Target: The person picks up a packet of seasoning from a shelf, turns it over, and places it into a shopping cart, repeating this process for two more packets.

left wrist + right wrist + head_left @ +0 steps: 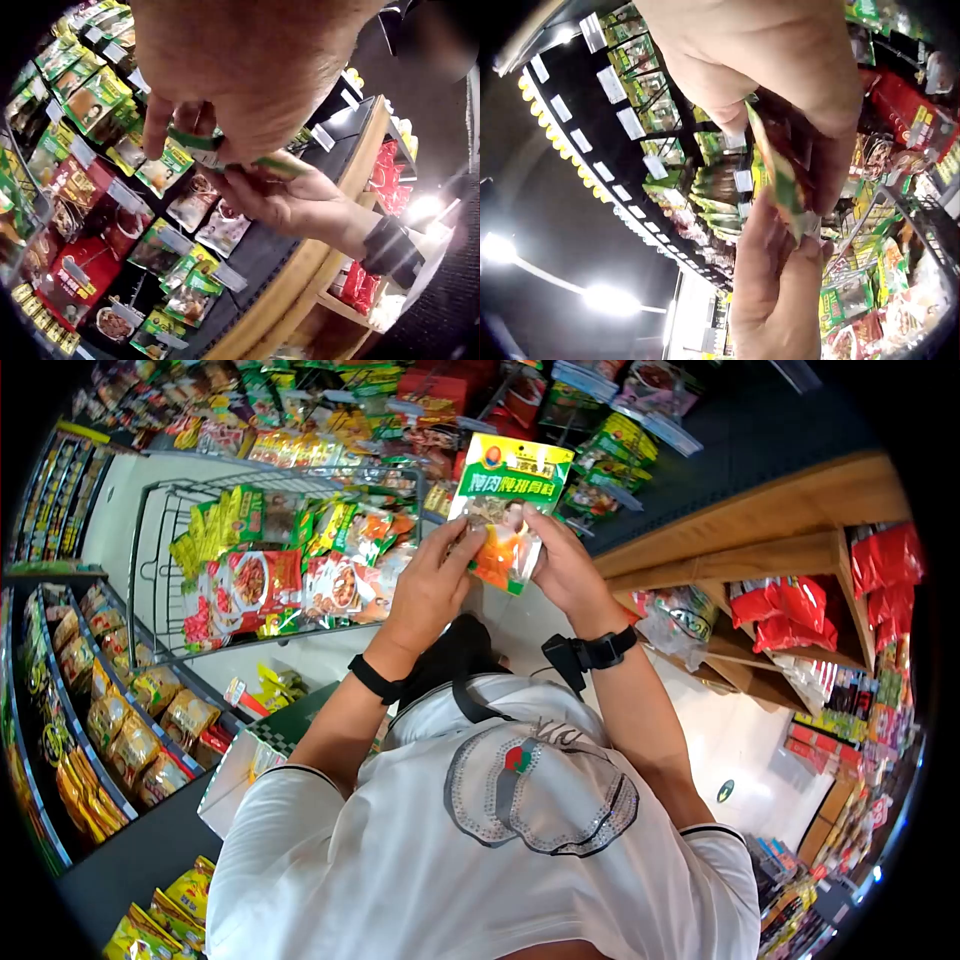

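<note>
Both hands hold a flat plastic seasoning packet (515, 485) with a yellow top, a green band of lettering and a clear window over orange contents. My left hand (432, 582) grips its lower left edge, thumb across the front. On the opposite edge, my right hand (572, 572) pinches it with the thumb in front. Seen edge-on in the right wrist view, the packet (784, 184) runs between the right hand (769, 56) above and the left hand (776, 300) below. Much of it is hidden behind the left hand (247, 75) in the left wrist view.
A wire shopping cart (148, 525) with several food packets stands front left. Behind it are hanging packets (94, 97) on a dark rack. Wooden shelves (780, 565) with red bags (790, 605) stand at the right. Bagged goods (130, 750) fill shelves at the left.
</note>
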A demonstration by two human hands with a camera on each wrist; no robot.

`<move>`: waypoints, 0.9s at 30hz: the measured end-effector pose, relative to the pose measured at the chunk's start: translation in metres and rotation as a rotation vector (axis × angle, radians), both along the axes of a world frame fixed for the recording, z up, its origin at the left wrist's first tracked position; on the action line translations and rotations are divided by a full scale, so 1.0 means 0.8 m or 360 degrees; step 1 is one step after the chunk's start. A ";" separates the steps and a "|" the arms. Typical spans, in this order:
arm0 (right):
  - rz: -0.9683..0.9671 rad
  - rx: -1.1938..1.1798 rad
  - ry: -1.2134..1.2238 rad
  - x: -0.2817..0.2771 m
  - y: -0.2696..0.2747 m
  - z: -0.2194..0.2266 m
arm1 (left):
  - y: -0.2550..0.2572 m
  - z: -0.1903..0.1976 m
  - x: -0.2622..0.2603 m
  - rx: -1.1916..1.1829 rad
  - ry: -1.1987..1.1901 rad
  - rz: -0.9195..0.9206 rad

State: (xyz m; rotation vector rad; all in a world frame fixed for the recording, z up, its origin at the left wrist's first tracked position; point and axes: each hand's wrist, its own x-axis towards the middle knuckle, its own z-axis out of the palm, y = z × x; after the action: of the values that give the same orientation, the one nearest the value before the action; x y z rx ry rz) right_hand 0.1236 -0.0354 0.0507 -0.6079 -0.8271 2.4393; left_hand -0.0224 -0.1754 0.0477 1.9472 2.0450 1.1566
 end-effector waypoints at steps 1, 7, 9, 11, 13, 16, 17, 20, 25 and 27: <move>-0.0104 0.0038 -0.0046 0.007 0.005 -0.013 | 0.003 0.003 0.006 -0.0007 -0.0034 -0.0074; -0.0268 -0.0187 0.0030 0.062 0.016 -0.030 | 0.023 0.006 0.012 0.0016 -0.0410 -0.0178; -0.0292 -0.0201 0.0080 0.073 0.020 -0.035 | 0.037 0.011 0.010 0.0088 -0.0352 -0.0158; -0.0367 -0.0167 0.0077 0.084 0.024 -0.046 | 0.049 0.023 0.020 -0.0024 -0.0599 -0.0170; -0.0399 -0.0135 0.0050 0.091 0.023 -0.044 | 0.062 0.018 0.029 -0.0018 -0.0524 -0.0251; -0.0401 -0.0052 -0.0014 0.097 0.026 -0.034 | 0.079 0.016 0.047 -0.0132 -0.0530 -0.0289; -0.0408 -0.0014 -0.0039 0.100 0.025 -0.032 | 0.082 0.016 0.055 -0.0197 -0.0555 -0.0289; -0.0329 0.0274 -0.0183 0.097 0.013 -0.002 | 0.093 0.003 0.071 -0.0364 -0.1230 -0.0401; -0.0175 0.1163 -0.0605 0.102 0.002 0.035 | 0.110 -0.013 0.042 -0.0652 -0.2622 -0.0598; -0.0137 0.1097 -0.0575 0.104 0.000 0.048 | 0.109 -0.021 0.022 -0.0737 -0.2813 -0.0548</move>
State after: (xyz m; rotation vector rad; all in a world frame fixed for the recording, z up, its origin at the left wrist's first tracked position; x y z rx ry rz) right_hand 0.2069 -0.0355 0.0890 -0.7849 -1.6418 1.8041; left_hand -0.0048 -0.0884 0.0312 0.4050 0.7670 1.2635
